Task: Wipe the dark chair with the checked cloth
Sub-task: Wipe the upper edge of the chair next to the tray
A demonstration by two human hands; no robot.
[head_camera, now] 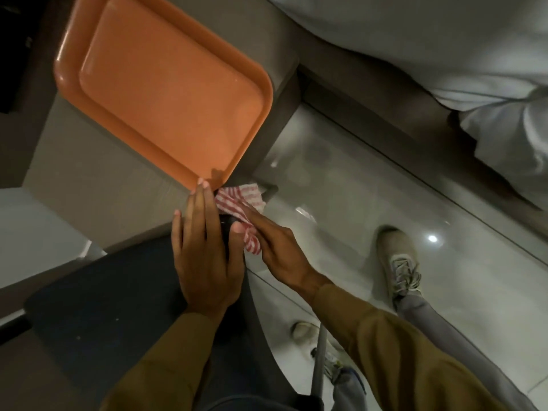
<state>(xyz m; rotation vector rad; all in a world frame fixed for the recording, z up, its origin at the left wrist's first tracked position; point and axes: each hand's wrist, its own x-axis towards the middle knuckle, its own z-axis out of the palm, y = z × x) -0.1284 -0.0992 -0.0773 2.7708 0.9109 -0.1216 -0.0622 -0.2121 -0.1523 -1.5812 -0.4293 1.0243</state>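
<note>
At the chair's front corner, the right hand [275, 247] presses the red-and-white checked cloth [243, 212] against the dark chair [98, 307], fingers pinching a bunched fold. The left hand [204, 256] lies flat and unclenched on the seat edge beside it, steadying. Thin and limp, the cloth looks prone to crumpling; gathering it into a pad should help. An orange tray [160, 93] sits on the table just beyond.
</note>
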